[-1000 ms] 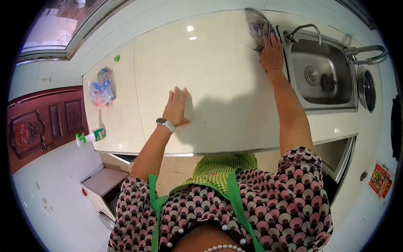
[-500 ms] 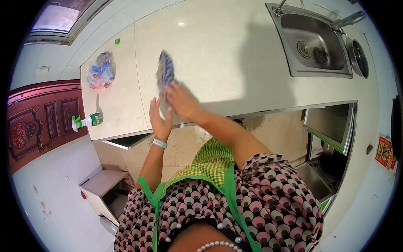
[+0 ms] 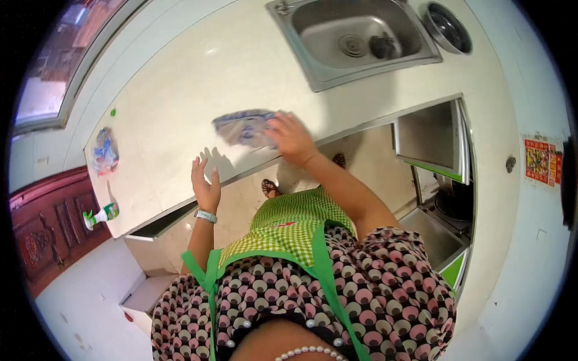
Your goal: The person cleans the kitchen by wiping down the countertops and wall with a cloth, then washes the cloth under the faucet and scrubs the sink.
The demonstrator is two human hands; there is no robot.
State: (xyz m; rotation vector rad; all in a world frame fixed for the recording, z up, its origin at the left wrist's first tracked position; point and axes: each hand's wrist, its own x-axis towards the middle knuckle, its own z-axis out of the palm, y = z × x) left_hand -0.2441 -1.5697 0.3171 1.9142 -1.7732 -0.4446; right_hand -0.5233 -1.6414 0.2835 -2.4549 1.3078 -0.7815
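Observation:
A grey-and-blue patterned cloth [image 3: 244, 127] lies spread on the pale countertop, its outline slightly blurred. My right hand [image 3: 291, 139] is at the cloth's right end, palm down, with the fingers gripping its edge against the surface. To the left, just over the counter's front edge, my left hand [image 3: 206, 186] is raised with its fingers apart and nothing in it. A light-coloured band is around that wrist.
A steel sink [image 3: 355, 45] with a dark scrubber is set into the counter, beside a metal bowl [image 3: 447, 28]. Leftward are a plastic bag [image 3: 105, 153], a green cap [image 3: 112, 112] and a spray bottle [image 3: 102, 215]. A cabinet door [image 3: 426, 141] hangs open below the counter's right part.
My right hand has moved right along the counter with the cloth, which is now spread wider and turned sideways. My left hand has come apart from the right. The view has shifted rightward.

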